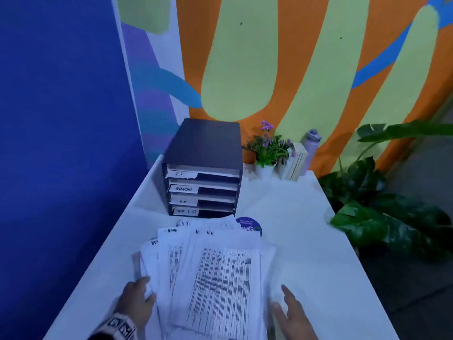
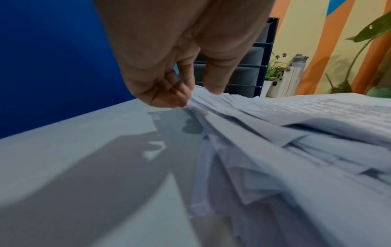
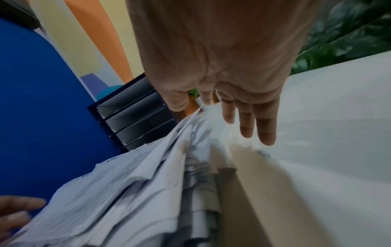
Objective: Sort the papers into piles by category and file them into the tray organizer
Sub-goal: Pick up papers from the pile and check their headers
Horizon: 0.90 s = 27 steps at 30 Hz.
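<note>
A loose, fanned pile of printed papers (image 1: pixel 215 273) lies on the white table (image 1: pixel 294 212), with handwritten headings ADMIN, IT and H.R at the sheets' top edges. Behind it stands the dark tray organizer (image 1: pixel 203 168), its four slots labelled IT, ADMIN, H.R and TASK LIST. My left hand (image 1: pixel 144 290) is at the pile's left edge; in the left wrist view its thumb lies on top and its curled fingers (image 2: pixel 169 97) pinch the papers' (image 2: pixel 275 133) edge. My right hand (image 1: pixel 286 300) hovers just right of the pile, fingers (image 3: pixel 247 123) straight, holding nothing.
A small flower pot (image 1: pixel 266 153), a few upright books (image 1: pixel 295 161) and a lilac bottle (image 1: pixel 310 148) stand at the table's back edge. A round blue sticker (image 1: pixel 251 227) peeks from under the papers. A blue partition (image 1: pixel 61 143) bounds the left; a large leafy plant (image 1: pixel 382 204) stands at the right.
</note>
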Tool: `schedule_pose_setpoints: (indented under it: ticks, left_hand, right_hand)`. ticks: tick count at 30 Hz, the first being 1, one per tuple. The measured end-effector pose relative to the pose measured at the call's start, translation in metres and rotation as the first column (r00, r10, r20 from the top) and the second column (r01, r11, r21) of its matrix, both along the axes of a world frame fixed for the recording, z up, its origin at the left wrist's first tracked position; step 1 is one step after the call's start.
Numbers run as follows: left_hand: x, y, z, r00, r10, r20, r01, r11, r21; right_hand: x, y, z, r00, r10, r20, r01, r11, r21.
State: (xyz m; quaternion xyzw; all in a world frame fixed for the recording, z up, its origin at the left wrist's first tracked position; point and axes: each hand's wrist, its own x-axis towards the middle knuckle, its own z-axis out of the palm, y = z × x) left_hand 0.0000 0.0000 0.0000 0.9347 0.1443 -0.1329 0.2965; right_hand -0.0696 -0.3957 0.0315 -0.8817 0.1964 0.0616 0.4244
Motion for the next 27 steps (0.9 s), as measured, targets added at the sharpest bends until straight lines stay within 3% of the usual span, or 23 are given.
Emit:
schedule_pose_setpoints:
  ticks: [3, 5, 8, 13, 17, 22, 25, 27]
  left_hand:
    - [0.012, -0.028, 0.005, 1.0, -0.019, -0.016, 0.016, 0.99, -0.143]
    - [0.015, -0.037, 0.004, 0.997, -0.052, -0.053, 0.044, 0.989, -0.138]
    - [0.014, -0.046, 0.002, 0.989, -0.09, -0.114, 0.08, 0.993, -0.082]
    - [0.01, -0.045, -0.004, 0.974, -0.127, -0.187, 0.128, 0.992, -0.003]
    - [0.006, -0.027, -0.008, 0.987, -0.047, -0.155, 0.045, 0.999, -0.021]
    - [-0.004, -0.009, -0.001, 0.985, -0.019, -0.169, 0.035, 0.996, 0.088]
    - [-0.005, -0.006, 0.0, 0.988, 0.004, -0.151, -0.002, 1.0, 0.012]
    - [-0.003, -0.008, 0.002, 0.989, 0.045, -0.143, -0.059, 0.993, -0.101]
  right_hand:
    - [0.024, 0.026, 0.001, 0.985, 0.14, -0.104, -0.135, 0.99, 0.049]
    - [0.032, 0.033, -0.006, 0.957, 0.249, -0.147, -0.243, 0.968, 0.058]
    - [0.039, 0.045, -0.021, 0.912, 0.331, -0.242, -0.352, 0.935, -0.049]
    - [0.041, 0.06, -0.03, 0.907, 0.315, -0.28, -0.369, 0.915, -0.163]
    - [0.03, 0.083, -0.031, 0.9, 0.337, -0.278, -0.397, 0.896, -0.198]
    - [0.02, 0.105, -0.03, 0.854, 0.411, -0.32, -0.49, 0.842, -0.226]
    - [0.024, 0.106, -0.026, 0.854, 0.417, -0.311, -0.489, 0.848, -0.206]
    - [0.032, 0.102, -0.023, 0.893, 0.357, -0.275, -0.412, 0.894, -0.177]
